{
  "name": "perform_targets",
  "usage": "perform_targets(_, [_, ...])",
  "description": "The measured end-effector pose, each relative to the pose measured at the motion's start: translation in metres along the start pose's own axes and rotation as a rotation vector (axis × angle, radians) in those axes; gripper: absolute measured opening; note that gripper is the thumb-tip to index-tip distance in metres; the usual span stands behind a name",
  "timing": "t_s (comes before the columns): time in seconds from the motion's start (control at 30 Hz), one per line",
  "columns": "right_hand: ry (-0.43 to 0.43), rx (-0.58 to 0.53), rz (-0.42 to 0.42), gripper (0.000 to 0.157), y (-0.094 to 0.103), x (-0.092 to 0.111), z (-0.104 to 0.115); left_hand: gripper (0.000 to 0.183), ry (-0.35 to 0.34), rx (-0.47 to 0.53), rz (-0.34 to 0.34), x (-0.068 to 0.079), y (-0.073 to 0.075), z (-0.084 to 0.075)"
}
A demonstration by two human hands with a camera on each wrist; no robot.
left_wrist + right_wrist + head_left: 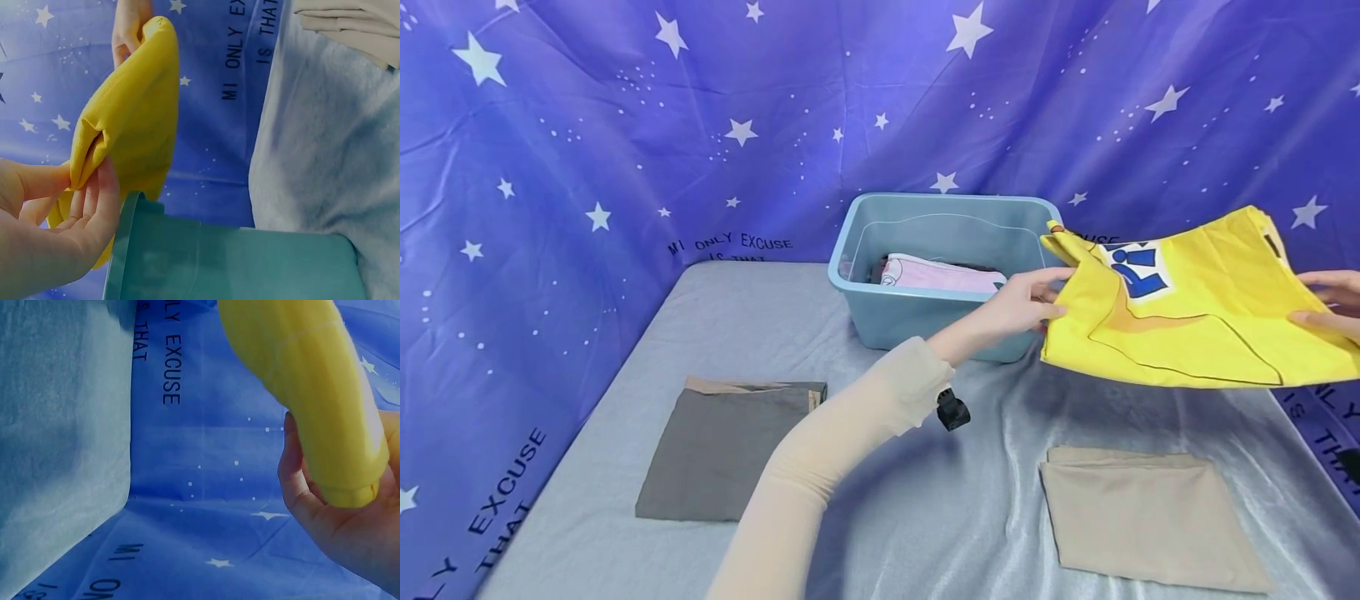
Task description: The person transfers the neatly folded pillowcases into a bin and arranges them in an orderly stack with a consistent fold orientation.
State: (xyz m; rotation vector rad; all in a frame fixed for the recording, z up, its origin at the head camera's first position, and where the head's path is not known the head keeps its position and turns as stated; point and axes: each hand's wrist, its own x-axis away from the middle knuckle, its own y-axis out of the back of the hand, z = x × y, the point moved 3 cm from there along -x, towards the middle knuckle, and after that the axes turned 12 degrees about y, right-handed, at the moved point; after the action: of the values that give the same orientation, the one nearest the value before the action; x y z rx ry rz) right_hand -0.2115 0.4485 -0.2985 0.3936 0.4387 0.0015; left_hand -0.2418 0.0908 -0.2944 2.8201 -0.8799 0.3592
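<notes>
We grasp the cloth (1187,304) aloft, left hand (1024,302) pinching one end, right hand (1333,304) holding the other, its long axis spanning both grips; the bin (906,312) sits just beside our left grip.

In the lower middle of the head view, a long cream sleeve (820,450) fits closely, with fine creases partway along and a loose, ruffled cuff (917,379) with an uneven edge. Just below the cuff sits a small, angular black device (952,410). The left hand (1011,302) is bare, as is the right hand (1333,304); a cropped dark shape (1351,462) at the right edge may be a similar device.
</notes>
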Motion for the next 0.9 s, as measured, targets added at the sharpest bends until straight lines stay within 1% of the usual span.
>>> perform_targets(0.07, [-0.009,-0.014,-0.021,0.048,-0.002,0.0,0.002,0.05,0.0,0.008,-0.006,0.003,0.004,0.0])
perform_targets(0.1, [-0.011,-0.026,-0.024,0.046,-0.002,-0.002,0.0,0.05,-0.004,0.011,-0.01,0.004,0.006,0.001])
perform_targets(0.13, [0.006,-0.026,-0.023,0.047,0.0,-0.003,-0.006,0.05,-0.007,0.016,-0.012,0.005,0.008,0.001])
perform_targets(0.17, [0.031,-0.034,-0.022,0.048,0.002,-0.006,-0.013,0.05,-0.009,0.023,-0.014,0.006,0.009,0.002])
perform_targets(0.23, [0.073,-0.011,-0.012,0.05,0.01,-0.011,-0.031,0.05,-0.017,0.04,-0.017,0.008,0.013,0.003])
perform_targets(0.3, [0.12,0.022,-0.003,0.052,0.017,-0.016,-0.05,0.05,-0.026,0.054,-0.016,0.009,0.017,0.004])
perform_targets(0.37, [0.138,0.077,0.004,0.053,0.022,-0.02,-0.065,0.049,-0.03,0.063,-0.018,0.01,0.021,0.006])
perform_targets(0.43, [0.124,0.121,0.014,0.052,0.025,-0.023,-0.076,0.049,-0.035,0.068,-0.021,0.011,0.025,0.007])
perform_targets(0.5, [0.098,0.142,0.024,0.051,0.026,-0.025,-0.083,0.049,-0.037,0.068,-0.028,0.013,0.029,0.008])
perform_targets(0.6, [0.041,0.153,0.03,0.05,0.025,-0.028,-0.088,0.05,-0.038,0.072,-0.037,0.015,0.033,0.008])
perform_targets(0.67, [-0.008,0.157,0.033,0.049,0.021,-0.029,-0.087,0.05,-0.038,0.071,-0.046,0.017,0.036,0.008])
perform_targets(0.73, [-0.065,0.196,0.049,0.047,0.012,-0.029,-0.075,0.05,-0.04,0.069,-0.056,0.019,0.039,0.008])
perform_targets(0.77, [-0.089,0.22,0.058,0.044,0.003,-0.027,-0.059,0.05,-0.04,0.067,-0.062,0.02,0.041,0.008])
perform_targets(0.8, [-0.11,0.24,0.065,0.044,0.0,-0.027,-0.056,0.05,-0.042,0.067,-0.066,0.021,0.043,0.008])
perform_targets(0.9, [-0.151,0.302,0.088,0.038,-0.025,-0.024,-0.013,0.05,-0.047,0.073,-0.073,0.023,0.047,0.009])
